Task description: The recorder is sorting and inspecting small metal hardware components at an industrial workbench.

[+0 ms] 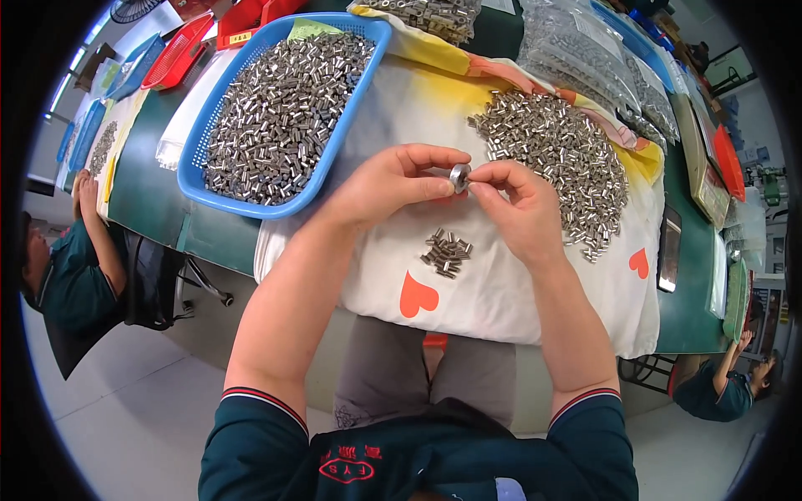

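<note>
Between my two hands is a small round metal ring (pixel 459 176), seen nearly edge-on. My left hand (pixel 409 177) pinches its left side between thumb and forefinger. At the ring's right side, the thumb and forefinger of my right hand (pixel 514 200) are pressed together; whether they hold a small pin there is hidden. Just below my hands, a little heap of short metal pins (pixel 446 252) lies on the white cloth (pixel 376 284). To the right spreads a large pile of similar shiny pins (pixel 560 159). A blue plastic basket (pixel 188 159) full of darker metal pins (pixel 284 117) stands at the left.
Clear bags of metal parts (pixel 576 50) lie at the back right. A phone (pixel 669 250) rests on the green table (pixel 159 192) by the cloth. Red trays (pixel 180 52) stand at the far left. One person (pixel 79 250) sits at left, another (pixel 723 384) at right.
</note>
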`<control>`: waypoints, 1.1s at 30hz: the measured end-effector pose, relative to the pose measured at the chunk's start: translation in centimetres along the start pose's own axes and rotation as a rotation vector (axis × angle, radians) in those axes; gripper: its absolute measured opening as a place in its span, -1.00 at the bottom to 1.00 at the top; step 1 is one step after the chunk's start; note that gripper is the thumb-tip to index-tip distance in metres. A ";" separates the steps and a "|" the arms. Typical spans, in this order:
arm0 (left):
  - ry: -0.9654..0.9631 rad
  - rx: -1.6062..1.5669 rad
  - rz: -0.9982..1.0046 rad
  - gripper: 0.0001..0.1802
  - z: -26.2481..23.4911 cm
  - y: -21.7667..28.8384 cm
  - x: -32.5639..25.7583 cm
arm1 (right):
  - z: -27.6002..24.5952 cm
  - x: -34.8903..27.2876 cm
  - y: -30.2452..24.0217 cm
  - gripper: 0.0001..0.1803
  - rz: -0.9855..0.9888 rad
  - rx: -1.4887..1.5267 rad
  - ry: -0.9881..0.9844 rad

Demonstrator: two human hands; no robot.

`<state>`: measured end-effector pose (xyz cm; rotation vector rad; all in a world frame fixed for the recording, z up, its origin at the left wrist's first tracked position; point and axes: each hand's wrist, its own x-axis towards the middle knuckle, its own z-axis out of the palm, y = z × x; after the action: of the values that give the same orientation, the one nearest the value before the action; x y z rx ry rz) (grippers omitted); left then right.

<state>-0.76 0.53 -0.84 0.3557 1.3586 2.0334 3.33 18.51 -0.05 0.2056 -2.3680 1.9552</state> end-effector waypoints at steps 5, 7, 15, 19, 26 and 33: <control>0.014 0.088 0.014 -0.62 -0.1 0.0 0.2 | 0.3 0.0 -1.4 -0.90 -0.193 -0.371 0.047; 0.043 0.127 0.005 -0.62 0.1 0.2 0.1 | 0.4 -0.1 -1.3 -0.90 -0.281 -0.453 0.065; 0.112 0.316 0.111 -0.61 0.4 0.0 -0.5 | 1.3 -0.6 -1.3 -0.89 -0.426 -0.601 0.128; 0.066 0.177 0.091 -0.61 0.1 0.4 -0.6 | 0.2 -0.2 -1.7 -0.88 -0.243 -0.323 0.010; 0.011 0.089 0.019 -0.63 0.1 0.7 -1.0 | -0.2 0.3 -0.9 -0.85 -0.032 -0.122 -0.005; -0.033 -0.021 0.124 -0.64 0.0 1.2 -1.5 | 0.9 0.6 0.5 -0.81 -0.341 -0.624 -0.122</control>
<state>-0.09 -0.69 0.45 0.4724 1.3236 2.1312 2.71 17.64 -0.62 0.6429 -2.6569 1.0285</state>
